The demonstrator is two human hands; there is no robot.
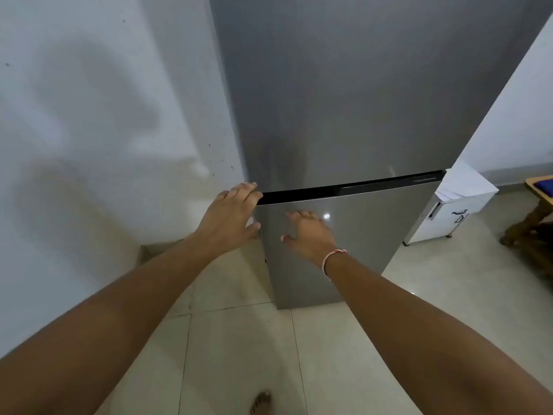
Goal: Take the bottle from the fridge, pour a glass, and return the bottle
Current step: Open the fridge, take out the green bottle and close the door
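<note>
A tall grey fridge point(344, 100) stands in front of me with both doors closed. A black gap point(353, 185) divides the upper door from the lower door point(353, 241). My left hand point(230, 217) rests at the left corner of the lower door, fingers apart, fingertips at the black gap. Spread flat against the front of the lower door is my right hand point(309, 235), which has a red and white thread around its wrist. Neither hand holds anything. No bottle or glass is in sight.
A white wall point(104, 130) stands close on the fridge's left. To the right sits a low white cabinet point(449, 214) with papers on top, and further right a wooden piece of furniture point(535, 223). Pale floor tiles point(239, 354) lie below; my bare foot point(260, 401) shows.
</note>
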